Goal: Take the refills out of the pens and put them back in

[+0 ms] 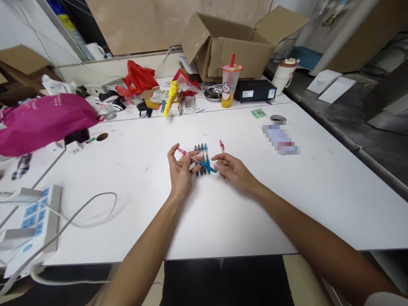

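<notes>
My left hand (182, 172) grips a pen (196, 160) that has a pink end at the upper left and a blue end at the lower right. At the blue end, the thumb and fingers of my right hand (233, 170) are pinched together. Beneath the held pen, several dark pens (201, 171) lie side by side on the white table (248, 216), with a blue pen (206, 149) at their right. Just beyond my right hand is a pink-red pen piece (222, 145), partly hidden by the fingers.
A power strip (47, 221) with cables lies at the left, below a magenta bag (54, 119). Along the back stand a drink cup (230, 87), a black box (255, 90) and an open cardboard box (236, 55). A tape roll (278, 119) lies at the right.
</notes>
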Tool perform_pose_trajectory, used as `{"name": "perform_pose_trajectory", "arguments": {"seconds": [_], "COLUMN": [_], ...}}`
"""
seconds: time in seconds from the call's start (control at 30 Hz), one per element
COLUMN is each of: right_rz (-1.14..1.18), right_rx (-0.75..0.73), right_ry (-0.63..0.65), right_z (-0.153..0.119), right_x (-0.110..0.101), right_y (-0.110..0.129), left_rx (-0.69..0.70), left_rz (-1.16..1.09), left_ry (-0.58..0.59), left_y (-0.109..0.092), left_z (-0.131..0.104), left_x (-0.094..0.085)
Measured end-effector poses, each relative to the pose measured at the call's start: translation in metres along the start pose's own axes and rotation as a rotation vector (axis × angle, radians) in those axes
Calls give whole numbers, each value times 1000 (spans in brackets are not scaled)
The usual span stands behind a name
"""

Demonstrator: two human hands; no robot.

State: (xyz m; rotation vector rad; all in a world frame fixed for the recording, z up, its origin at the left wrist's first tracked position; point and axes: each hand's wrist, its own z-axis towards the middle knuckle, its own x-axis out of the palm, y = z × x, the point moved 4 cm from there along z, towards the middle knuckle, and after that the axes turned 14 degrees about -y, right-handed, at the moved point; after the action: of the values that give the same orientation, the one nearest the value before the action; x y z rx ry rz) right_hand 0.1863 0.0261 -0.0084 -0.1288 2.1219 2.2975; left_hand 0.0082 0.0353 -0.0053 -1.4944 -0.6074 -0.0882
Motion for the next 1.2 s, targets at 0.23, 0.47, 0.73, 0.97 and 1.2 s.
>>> {"name": "perform_pose_trajectory", "arguments": {"seconds": [0.23, 0.47, 0.73, 0.97, 1.2], "right_rz": [-138, -408, -616, -910, -922], "right_rx": [-79, -131, -146, -153, -222], "right_ry": [-79, 156, -84, -116, -136], "right_z": [2, -15, -6, 3, 5], "right_x": [-9, 9, -4, -9, -2], "right_y": [6, 4, 7, -6, -3], "left_rx": [4, -11, -87, -125, -126], "left_rz": [59, 142, 143, 192, 195], "left_ry": [32, 91, -11, -18, 9], "left_y": [-1, -1, 4, 4, 0], "left_z": [3, 0, 3, 7, 3], "left_x": [-2, 2, -4, -6, -3]}}
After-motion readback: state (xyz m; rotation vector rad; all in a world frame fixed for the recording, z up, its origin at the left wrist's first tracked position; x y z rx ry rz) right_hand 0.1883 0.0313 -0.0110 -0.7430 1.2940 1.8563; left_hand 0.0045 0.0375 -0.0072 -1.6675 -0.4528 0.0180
